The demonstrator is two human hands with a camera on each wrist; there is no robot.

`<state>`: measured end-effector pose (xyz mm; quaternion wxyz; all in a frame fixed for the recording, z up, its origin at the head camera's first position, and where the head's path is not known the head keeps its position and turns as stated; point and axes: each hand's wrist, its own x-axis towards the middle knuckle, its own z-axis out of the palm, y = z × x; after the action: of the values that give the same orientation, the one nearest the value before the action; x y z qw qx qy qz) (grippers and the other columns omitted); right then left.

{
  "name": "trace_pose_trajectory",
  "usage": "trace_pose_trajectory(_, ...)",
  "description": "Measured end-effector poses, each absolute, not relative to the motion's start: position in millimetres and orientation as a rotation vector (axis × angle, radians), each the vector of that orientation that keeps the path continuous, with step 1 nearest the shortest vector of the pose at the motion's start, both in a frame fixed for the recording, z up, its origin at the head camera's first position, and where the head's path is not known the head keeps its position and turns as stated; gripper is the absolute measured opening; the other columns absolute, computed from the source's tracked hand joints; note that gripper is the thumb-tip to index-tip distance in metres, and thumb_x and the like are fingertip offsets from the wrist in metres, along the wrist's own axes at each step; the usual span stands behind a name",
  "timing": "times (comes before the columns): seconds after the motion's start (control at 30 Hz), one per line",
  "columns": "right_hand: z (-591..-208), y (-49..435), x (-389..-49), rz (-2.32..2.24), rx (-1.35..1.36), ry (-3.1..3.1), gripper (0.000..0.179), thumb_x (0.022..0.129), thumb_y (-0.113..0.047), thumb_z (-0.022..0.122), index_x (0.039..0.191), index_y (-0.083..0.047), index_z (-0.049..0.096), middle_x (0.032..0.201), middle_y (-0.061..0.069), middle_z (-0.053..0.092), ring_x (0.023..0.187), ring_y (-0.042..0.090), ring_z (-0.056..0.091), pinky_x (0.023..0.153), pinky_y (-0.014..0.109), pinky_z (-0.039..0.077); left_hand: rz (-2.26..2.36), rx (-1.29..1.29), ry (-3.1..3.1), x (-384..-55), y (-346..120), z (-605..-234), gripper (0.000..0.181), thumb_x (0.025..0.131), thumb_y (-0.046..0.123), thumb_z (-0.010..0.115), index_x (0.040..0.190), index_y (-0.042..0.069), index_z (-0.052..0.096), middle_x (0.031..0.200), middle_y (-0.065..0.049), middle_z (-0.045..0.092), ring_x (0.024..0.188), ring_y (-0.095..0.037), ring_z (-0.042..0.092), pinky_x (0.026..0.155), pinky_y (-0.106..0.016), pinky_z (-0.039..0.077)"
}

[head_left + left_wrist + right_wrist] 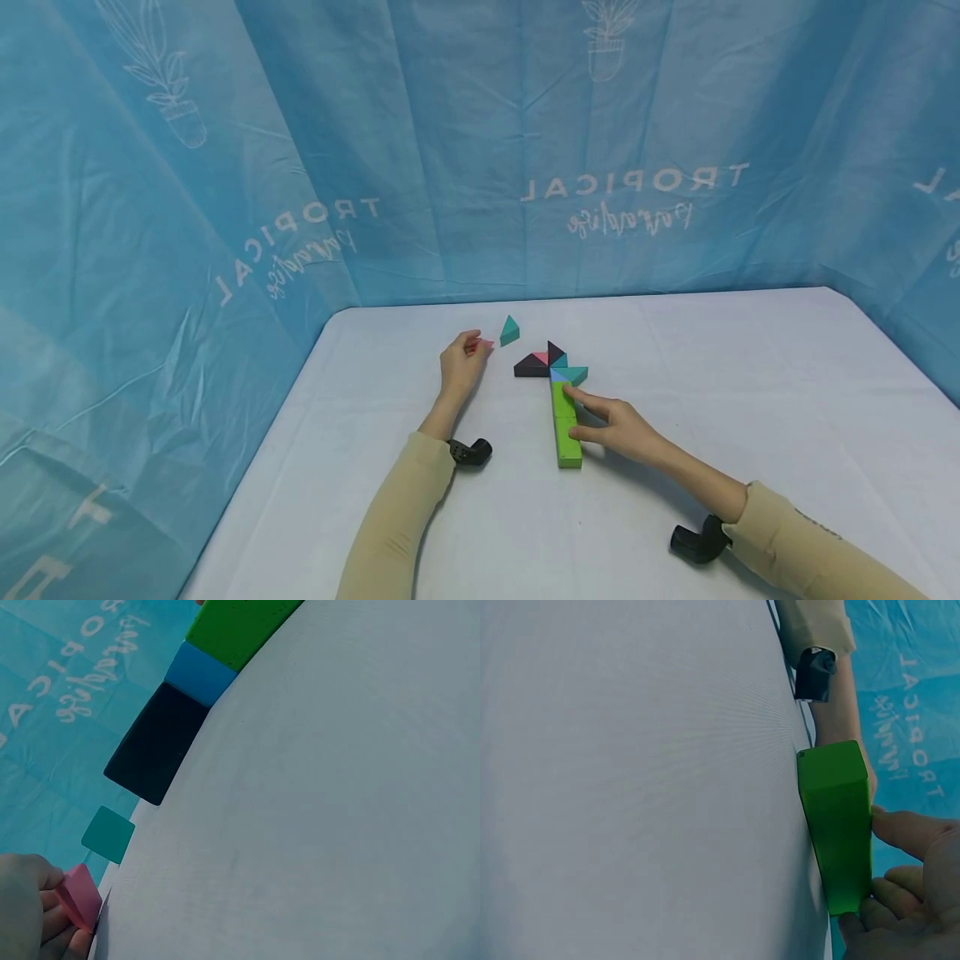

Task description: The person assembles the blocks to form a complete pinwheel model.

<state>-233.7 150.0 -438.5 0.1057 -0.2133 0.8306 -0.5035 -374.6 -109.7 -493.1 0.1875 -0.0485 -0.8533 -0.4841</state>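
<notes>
Left hand (461,360) pinches pink triangle (486,344) (table's far edge)

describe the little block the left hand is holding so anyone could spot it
On the white table, look left of the long green bar and its cluster of triangles, to the left hand. Pinched in its fingertips is a small pink block, just beside a lone teal triangle. It is the only block held off the table.
</notes>
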Motion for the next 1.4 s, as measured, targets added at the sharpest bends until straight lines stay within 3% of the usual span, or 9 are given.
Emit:
trace_pose_trajectory(0.47, -438, 148, -234, -1.482, -0.637, 2.453, 0.065, 0.088, -0.011, 0.067, 0.144, 0.001, 0.035, 0.147, 0.020, 0.032, 0.133, 0.041, 0.029, 0.105, 0.053, 0.028, -1.358, -0.012, -2.390, -374, -111, -488, 0.026, 0.094, 0.007, 0.056, 0.118, 0.000, 0.063, 0.097, -0.015, 0.067, 0.090, -0.025, 0.062, 0.081, -0.038, 0.051)
trace_pose_trajectory(0.6, -439, 148, -233, -1.471, -0.630, 2.462, 0.065, 0.089, -0.011, 0.067, 0.144, 0.001, 0.035, 0.146, 0.020, 0.033, 0.133, 0.041, 0.029, 0.105, 0.053, 0.029, -1.379, -0.027, -2.400, -374, -115, -490, 0.027, 0.095, 0.007, 0.053, 0.120, 0.000, 0.062, 0.102, -0.015, 0.066, 0.093, -0.025, 0.061, 0.082, -0.037, 0.051)
trace_pose_trajectory(0.87, -439, 148, -232, -1.476, -0.642, 2.466, 0.065, 0.089, -0.011, 0.067, 0.143, 0.001, 0.035, 0.146, 0.021, 0.033, 0.132, 0.042, 0.030, 0.105, 0.054, 0.028, -1.480, -0.213, -2.393, -368, -124, -492, 0.043, 0.088, 0.008, 0.067, 0.128, -0.004, 0.054, 0.120, -0.020, 0.061, 0.109, -0.029, 0.059, 0.092, -0.033, 0.048)
trace_pose_trajectory(1.2, -438, 148, -233, -1.478, -0.651, 2.452, 0.065, 0.089, -0.011, 0.066, 0.144, 0.001, 0.034, 0.147, 0.021, 0.032, 0.133, 0.041, 0.029, 0.105, 0.053, 0.028, -1.466, -0.232, -2.362, -365, -128, -492, 0.042, 0.085, 0.002, 0.068, 0.125, -0.005, 0.056, 0.116, -0.020, 0.063, 0.105, -0.028, 0.061, 0.089, -0.030, 0.050)
trace_pose_trajectory(1.4, -444, 150, -236, -1.473, -0.656, 2.462, 0.065, 0.088, -0.010, 0.067, 0.143, 0.002, 0.034, 0.146, 0.022, 0.032, 0.132, 0.042, 0.029, 0.104, 0.054, 0.029, -1.585, -0.419, -2.278, -355, -117, -474, 0.045, 0.084, 0.008, 0.071, 0.126, -0.001, 0.057, 0.116, -0.016, 0.064, 0.107, -0.026, 0.061, 0.089, -0.027, 0.049)
